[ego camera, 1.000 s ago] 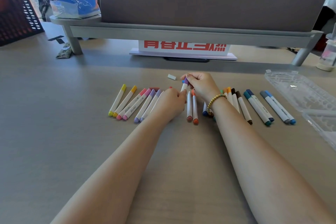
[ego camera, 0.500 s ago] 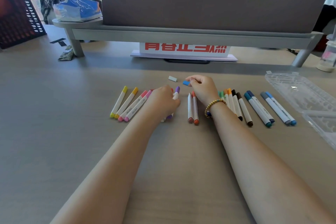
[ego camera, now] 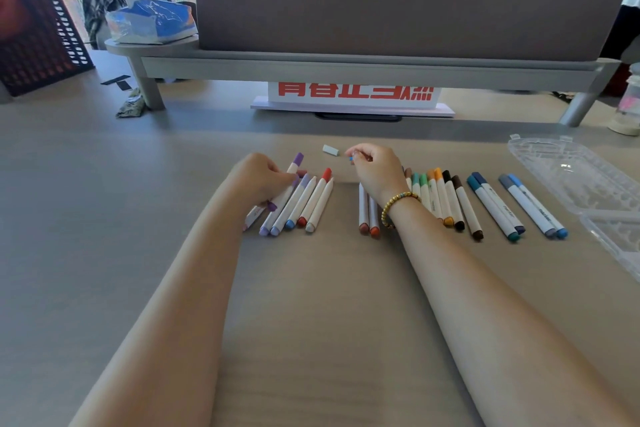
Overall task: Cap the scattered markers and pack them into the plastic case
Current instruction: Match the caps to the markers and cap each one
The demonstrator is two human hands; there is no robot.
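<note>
The left hand [ego camera: 261, 180] grips a purple marker [ego camera: 289, 180] mid-desk. The right hand [ego camera: 375, 172] pinches a blue cap [ego camera: 350, 159] — the plastic case [ego camera: 575, 177] lies open at the desk's right edge.

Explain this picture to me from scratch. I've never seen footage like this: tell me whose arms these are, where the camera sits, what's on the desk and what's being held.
There is no machine here. A person wears a wide-angle camera on the head, looking forward and down, so both arms reach in from the bottom edge.

The left hand grips a purple marker at the edge of a bunch of markers. The right hand, with a bead bracelet on its wrist, pinches a small blue cap at its fingertips. A loose pale cap lies just beyond.

On the desk lie more markers in rows, among them a dark blue pair. The open clear plastic case waits at the far right.
</note>
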